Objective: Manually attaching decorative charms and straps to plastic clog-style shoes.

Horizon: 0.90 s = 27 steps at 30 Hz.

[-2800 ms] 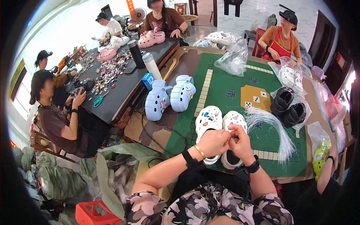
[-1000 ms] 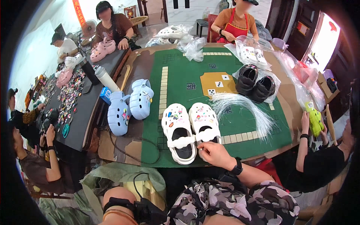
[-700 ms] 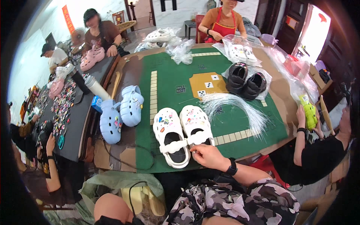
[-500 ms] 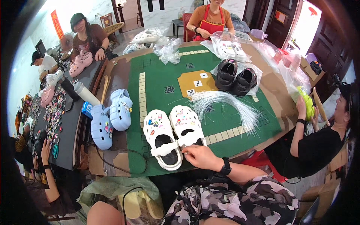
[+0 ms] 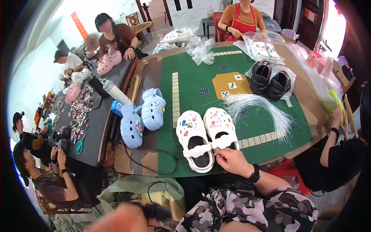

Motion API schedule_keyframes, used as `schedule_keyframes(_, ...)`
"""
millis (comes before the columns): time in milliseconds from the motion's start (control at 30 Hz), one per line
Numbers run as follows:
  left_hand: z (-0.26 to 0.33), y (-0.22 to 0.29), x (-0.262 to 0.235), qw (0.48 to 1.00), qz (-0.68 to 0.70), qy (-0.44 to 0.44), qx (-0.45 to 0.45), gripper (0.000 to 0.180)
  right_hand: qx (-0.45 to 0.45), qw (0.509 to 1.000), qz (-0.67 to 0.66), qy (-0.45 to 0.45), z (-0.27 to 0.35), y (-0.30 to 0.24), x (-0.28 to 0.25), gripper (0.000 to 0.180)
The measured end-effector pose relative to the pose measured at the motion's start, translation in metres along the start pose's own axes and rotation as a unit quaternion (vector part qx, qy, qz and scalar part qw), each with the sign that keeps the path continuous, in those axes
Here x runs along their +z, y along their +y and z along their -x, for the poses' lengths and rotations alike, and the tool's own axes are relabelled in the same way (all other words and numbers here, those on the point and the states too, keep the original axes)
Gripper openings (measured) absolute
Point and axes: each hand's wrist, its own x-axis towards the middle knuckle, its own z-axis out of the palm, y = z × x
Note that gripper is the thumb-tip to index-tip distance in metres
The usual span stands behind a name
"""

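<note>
A pair of white clogs with colourful charms lies near the front edge of the table, toes away from me: the left white clog point(image 5: 194, 144) and the right white clog point(image 5: 221, 125). My right hand point(image 5: 234, 162), a black band on its wrist, has its fingers closed at the heel strap of the right clog. The fingertips are partly hidden there. At the lower edge, my left hand point(image 5: 123, 219) is a close, motion-smeared shape, and its fingers cannot be made out. Light blue clogs point(image 5: 154, 110) with charms stand to the left of the white pair.
Black clogs point(image 5: 261, 79) and a bundle of clear plastic strands point(image 5: 266, 110) lie on the green mat point(image 5: 193, 85). Bagged white clogs point(image 5: 262, 50) sit farther back. Left, a dark table point(image 5: 94, 133) carries loose charms point(image 5: 80, 106) and scissors point(image 5: 80, 145). Several people work around.
The head view has turned left, so the tables appear farther right. My left hand has come into the lower edge, blurred. My right hand stays at the white clog's strap.
</note>
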Motion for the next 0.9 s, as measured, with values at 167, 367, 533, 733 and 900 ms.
schedule_keyframes(167,0.139,-0.079,-0.012,0.788,-0.325,-0.371,-0.369,0.033,0.001,0.999,0.023,0.038,0.001,0.012,0.002,0.014)
schedule_keyframes(367,0.266,-0.107,-0.12,0.37,-0.523,-0.586,-0.497,0.107,-0.036,0.997,0.031,0.062,-0.001,0.009,0.011,0.012)
schedule_keyframes(533,0.304,-0.099,-0.151,0.39,-0.515,-0.535,-0.545,0.117,-0.052,0.993,0.046,0.091,0.003,0.009,0.01,0.01)
schedule_keyframes(733,0.309,-0.115,-0.18,0.498,-0.222,-0.017,-0.838,0.1,-0.063,0.992,0.046,0.096,0.003,0.007,0.014,0.01)
schedule_keyframes(900,0.275,-0.122,-0.15,0.436,-0.05,0.061,-0.897,0.076,-0.04,0.995,0.042,0.076,-0.002,0.009,0.016,0.011)
